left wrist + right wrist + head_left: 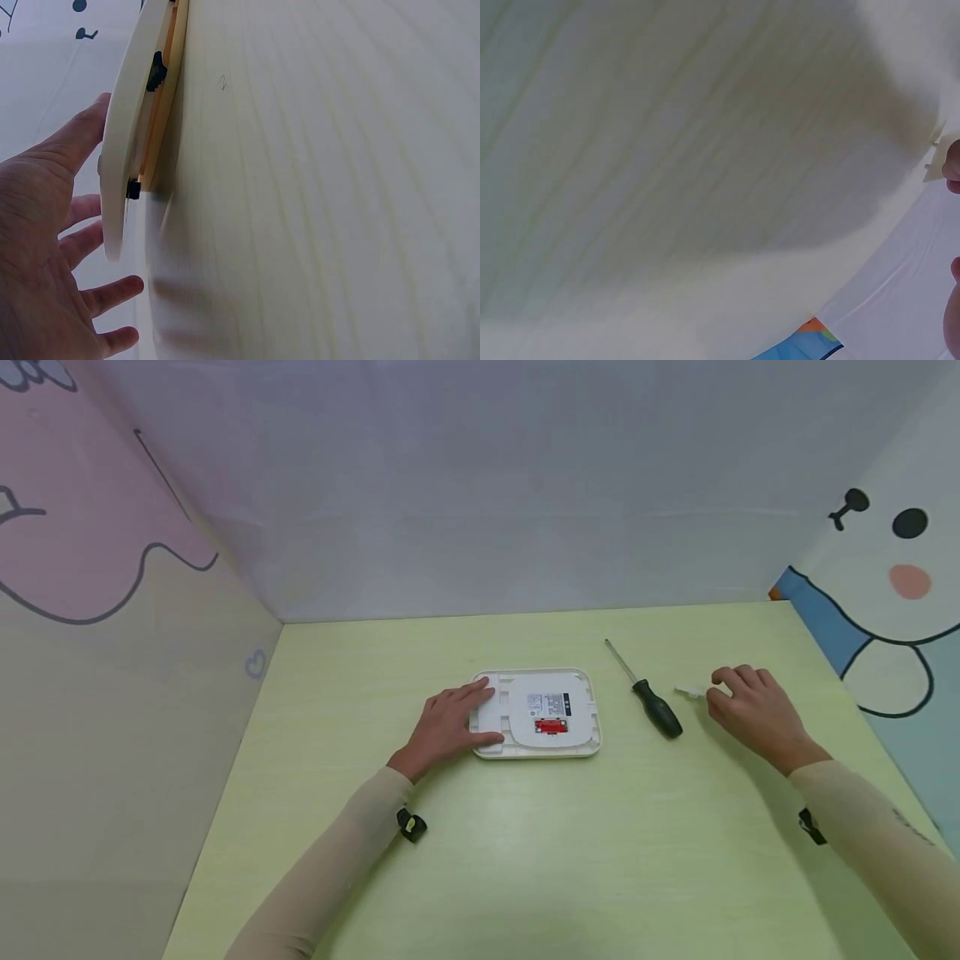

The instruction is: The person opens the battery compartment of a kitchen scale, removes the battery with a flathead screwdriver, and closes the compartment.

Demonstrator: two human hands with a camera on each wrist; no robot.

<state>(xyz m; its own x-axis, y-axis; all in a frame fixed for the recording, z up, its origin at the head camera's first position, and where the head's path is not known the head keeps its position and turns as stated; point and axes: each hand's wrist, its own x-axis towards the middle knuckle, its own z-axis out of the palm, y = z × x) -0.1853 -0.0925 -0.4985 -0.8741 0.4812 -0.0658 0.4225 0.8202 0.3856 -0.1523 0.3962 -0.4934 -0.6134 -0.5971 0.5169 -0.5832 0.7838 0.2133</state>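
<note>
A flat white device [584, 745] with rounded corners lies with its back up, showing a printed label and a red battery [551, 726] in an uncovered slot. My left hand [448, 727] rests on its left end, thumb and fingers spread and fairly straight. In the left wrist view, that hand [45, 240] touches the white edge of the device [124, 142]. Off to the right, my right hand [757, 706] pinches a small white plastic battery cover [690, 691] just over the table. The right wrist view catches only the fingertips and the cover [939, 159] with its little tabs.
A screwdriver [657, 708] with a dark handle lies between the device and my right hand, its tip toward the back wall. The pale wood-grain table [525, 877] meets a plain wall [480, 527] behind and cartoon-printed panels on both sides.
</note>
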